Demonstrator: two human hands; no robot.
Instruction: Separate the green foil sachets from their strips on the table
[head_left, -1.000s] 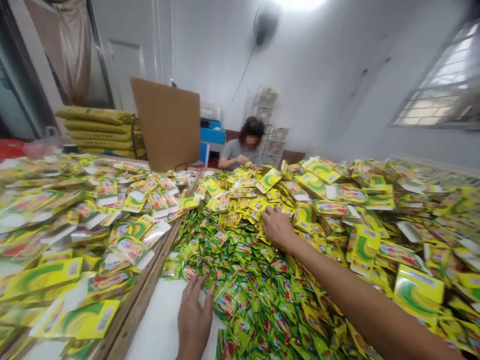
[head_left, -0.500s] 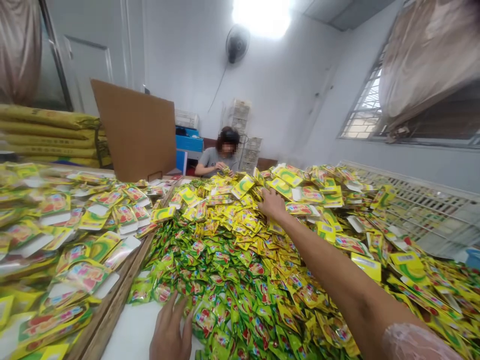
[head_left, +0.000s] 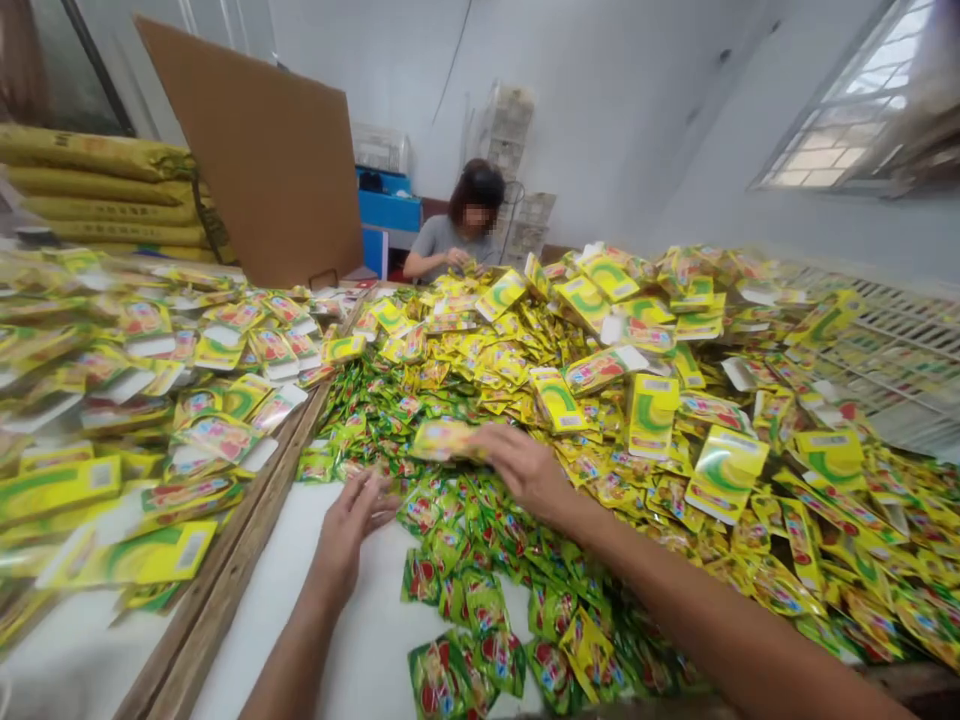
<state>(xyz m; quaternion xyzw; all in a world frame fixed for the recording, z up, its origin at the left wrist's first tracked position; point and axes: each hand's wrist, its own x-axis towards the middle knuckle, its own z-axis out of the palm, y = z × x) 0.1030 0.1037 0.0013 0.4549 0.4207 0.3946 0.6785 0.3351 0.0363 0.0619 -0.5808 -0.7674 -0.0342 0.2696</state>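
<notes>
One yellow carton [head_left: 439, 440], motion-blurred, is gripped between the thumb and bent fingers of the right hand [head_left: 525, 475], just above green sachets [head_left: 486, 605] at centre. The left hand [head_left: 349, 525], half open and seemingly empty, is nearer and left, above a white tabletop [head_left: 262, 585]. Left: wooden rail [head_left: 238, 560], heaped cartons [head_left: 161, 553]. Far: a seated co-worker [head_left: 442, 240].

L hand [head_left: 352, 522] half-open, R hand [head_left: 529, 475] in pinch, arms [head_left: 697, 592] fwd
</notes>
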